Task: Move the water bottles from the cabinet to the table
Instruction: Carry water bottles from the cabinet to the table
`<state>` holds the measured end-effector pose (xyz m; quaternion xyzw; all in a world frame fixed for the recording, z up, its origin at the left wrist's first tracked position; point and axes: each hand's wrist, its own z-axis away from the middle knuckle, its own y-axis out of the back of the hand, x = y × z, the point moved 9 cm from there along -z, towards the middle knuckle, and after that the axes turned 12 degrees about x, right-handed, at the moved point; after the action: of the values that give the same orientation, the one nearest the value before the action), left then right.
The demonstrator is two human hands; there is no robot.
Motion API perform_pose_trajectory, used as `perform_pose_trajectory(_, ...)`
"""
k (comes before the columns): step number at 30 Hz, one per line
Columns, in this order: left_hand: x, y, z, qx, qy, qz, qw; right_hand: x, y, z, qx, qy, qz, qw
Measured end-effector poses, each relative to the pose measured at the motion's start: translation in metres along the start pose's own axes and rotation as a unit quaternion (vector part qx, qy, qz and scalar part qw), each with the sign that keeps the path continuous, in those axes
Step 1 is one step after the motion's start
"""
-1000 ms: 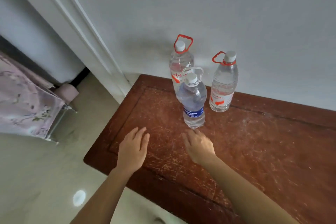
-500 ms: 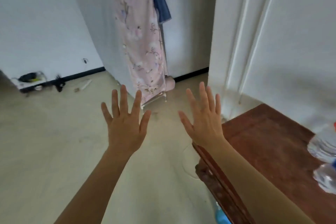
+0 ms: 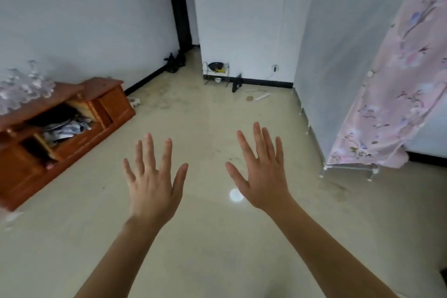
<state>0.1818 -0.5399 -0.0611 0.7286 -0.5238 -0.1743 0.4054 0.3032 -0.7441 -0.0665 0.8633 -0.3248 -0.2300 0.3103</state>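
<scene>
My left hand and my right hand are held out in front of me over the floor, fingers spread straight, holding nothing. A low wooden cabinet stands against the left wall, well to the left of my left hand. On its top at the far left is a blurred cluster of clear water bottles. Its open middle shelf holds crumpled items. The table and the bottles on it are out of view.
A pink floral curtain hangs over a metal frame at the right. A small wire rack and scattered bits lie by the far wall. A dark doorway gap is at the back. Beige floor lies between me and the cabinet.
The view has swung left, away from the table and its bottles, to the room with the low cabinet. Both hands stay raised and spread, holding nothing.
</scene>
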Motion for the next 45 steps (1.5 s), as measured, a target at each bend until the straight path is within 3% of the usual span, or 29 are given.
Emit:
perform_pose_trajectory(10, -0.116, -0.043, -0.131, 0.033, 0.127, -0.140, 0.981, -0.075, -0.177, -0.184, -0.052, 0.105, -0.166, 0.979)
perform_pose_trajectory(21, -0.317, -0.075, -0.196, 0.095, 0.250, -0.201, 0.942, -0.258, -0.365, -0.294, -0.105, 0.244, -0.261, 0.928)
perform_pose_trajectory(30, -0.503, -0.114, -0.351, 0.107, 0.273, -0.188, 0.937, -0.397, -0.509, -0.436, -0.096, 0.264, -0.259, 0.924)
perform_pose_trajectory(38, -0.611, -0.182, -0.478, 0.096, 0.263, -0.172, 0.945, -0.447, -0.626, -0.550, -0.102, 0.249, -0.256, 0.928)
perform_pose_trajectory(45, -0.734, -0.278, -0.588, 0.064, 0.269, -0.205, 0.939, -0.494, -0.784, -0.646, -0.101, 0.225, -0.284, 0.927)
